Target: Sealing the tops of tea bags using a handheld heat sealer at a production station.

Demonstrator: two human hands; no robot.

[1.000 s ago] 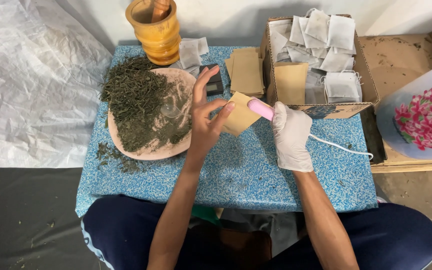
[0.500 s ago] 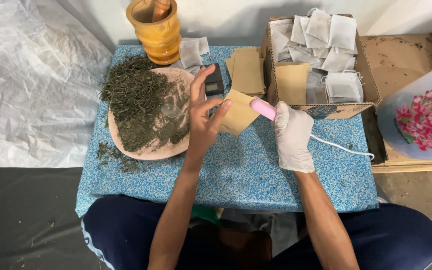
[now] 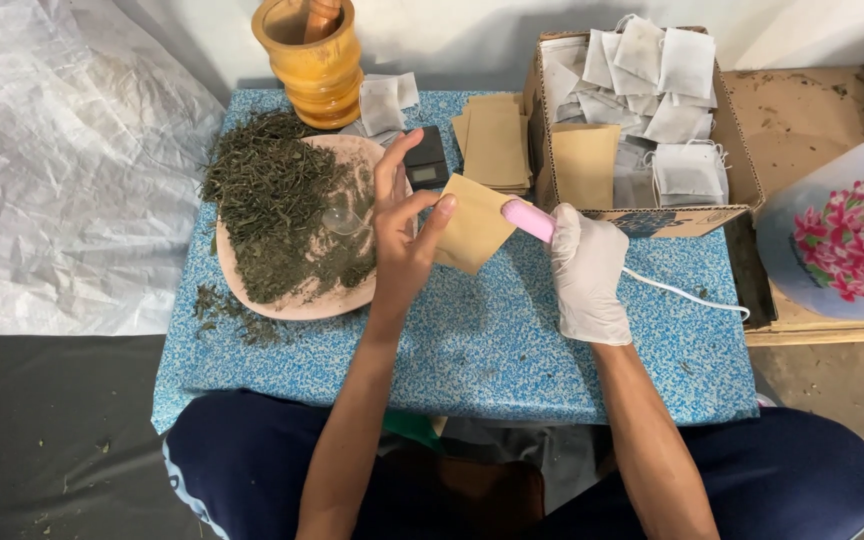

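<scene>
While the person sits cross-legged at the low blue speckled surface (image 3: 472, 350), here is the scene, near to far.

Right hand: the gloved right hand (image 3: 588, 270) is wrapped closed around a pink handheld tool (image 3: 529, 219), its tip pointing up and left at the edge of the brown paper pouch (image 3: 476, 222); a white cord (image 3: 682, 293) trails off to the right across the surface.

Left hand: the bare left hand (image 3: 404, 235) pinches the pouch's left edge between thumb and forefinger, the other fingers fanned out and up.

Pouch: held just above the surface, between the two hands, tilted like a diamond.

Plate: a pink plate (image 3: 297, 300) sits just left of the left hand, heaped with dried green leaves (image 3: 272, 200), a clear spoon (image 3: 344, 220) lying in them; loose leaf bits spill onto the surface beside it.

Further back: a small black scale (image 3: 426, 160), then a stack of brown pouches (image 3: 496, 145).

Far right: a cardboard box (image 3: 687, 218) full of white filter bags (image 3: 662, 70).

Far end: a yellow wooden mortar (image 3: 317, 65) with its pestle.
</scene>
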